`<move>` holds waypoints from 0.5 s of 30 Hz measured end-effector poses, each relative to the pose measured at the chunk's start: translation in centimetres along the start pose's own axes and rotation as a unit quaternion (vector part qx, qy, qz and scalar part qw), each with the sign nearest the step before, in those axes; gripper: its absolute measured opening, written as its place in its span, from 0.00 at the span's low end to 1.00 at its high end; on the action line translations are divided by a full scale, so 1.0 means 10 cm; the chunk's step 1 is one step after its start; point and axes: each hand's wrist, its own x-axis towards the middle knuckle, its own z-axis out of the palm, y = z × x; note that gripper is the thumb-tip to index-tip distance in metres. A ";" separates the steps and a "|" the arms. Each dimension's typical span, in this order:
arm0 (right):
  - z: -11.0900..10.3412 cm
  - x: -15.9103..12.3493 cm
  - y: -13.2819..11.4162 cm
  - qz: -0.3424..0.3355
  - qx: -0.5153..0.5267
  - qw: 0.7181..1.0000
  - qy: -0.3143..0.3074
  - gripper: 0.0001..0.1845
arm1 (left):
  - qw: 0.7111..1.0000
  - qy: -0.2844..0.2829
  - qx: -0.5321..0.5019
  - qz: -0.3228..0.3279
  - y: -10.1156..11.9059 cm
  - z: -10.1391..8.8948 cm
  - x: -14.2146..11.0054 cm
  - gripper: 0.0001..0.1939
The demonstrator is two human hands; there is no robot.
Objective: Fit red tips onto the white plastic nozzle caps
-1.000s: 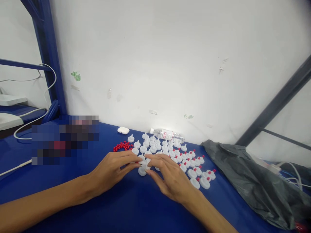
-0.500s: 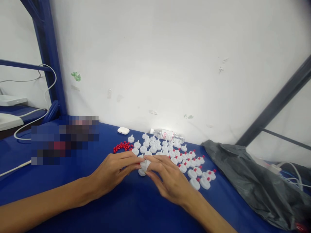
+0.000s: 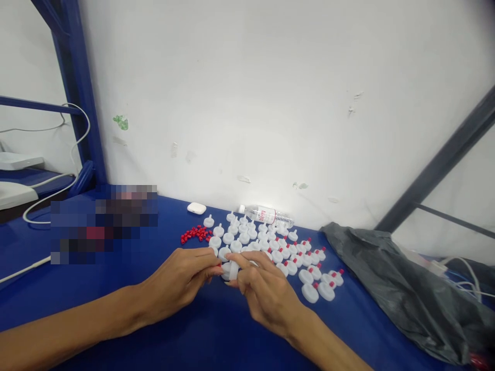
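In the head view, your left hand (image 3: 180, 278) pinches a red cap (image 3: 219, 266) between thumb and fingers, only a sliver of it showing. Your right hand (image 3: 268, 286) grips a white spouted piece (image 3: 233, 271) by its round base, tipped on its side just above the front of the cluster; its spout is hidden by your fingers. You seem to be at the fitting step, cap against spout, though whether it is seated you can't tell from here. The next move likely calls for holding the two in line and pushing or twisting firmly. Loose red caps (image 3: 194, 235) lie to the left, bare spouted pieces (image 3: 244, 238) in the middle, capped pieces (image 3: 327, 291) to the right.
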 end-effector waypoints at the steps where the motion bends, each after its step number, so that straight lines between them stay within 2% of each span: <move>1: -0.01 0.01 0.00 -0.002 -0.001 1.000 -0.007 0.19 | 1.000 -0.005 0.006 -0.004 -0.01 0.01 0.00 0.21; 6: -0.06 0.05 0.09 0.007 -0.022 0.997 -0.075 0.14 | 0.995 -0.037 0.081 -0.036 -0.08 -0.01 0.06 0.18; 8: -0.11 0.04 0.18 0.022 -0.046 0.994 -0.097 0.15 | 0.988 -0.051 0.130 -0.063 -0.13 -0.06 0.07 0.21; 10: -0.20 0.00 0.34 0.077 -0.062 0.990 -0.105 0.15 | 0.977 -0.066 0.181 -0.093 -0.17 -0.11 0.05 0.25; 12: -0.35 -0.05 0.55 0.159 -0.073 0.980 -0.095 0.16 | 0.962 -0.088 0.228 -0.120 -0.22 -0.14 0.01 0.27; 15: -0.61 -0.17 0.88 0.250 -0.115 0.958 -0.078 0.22 | 0.941 -0.130 0.277 -0.142 -0.27 -0.11 -0.06 0.27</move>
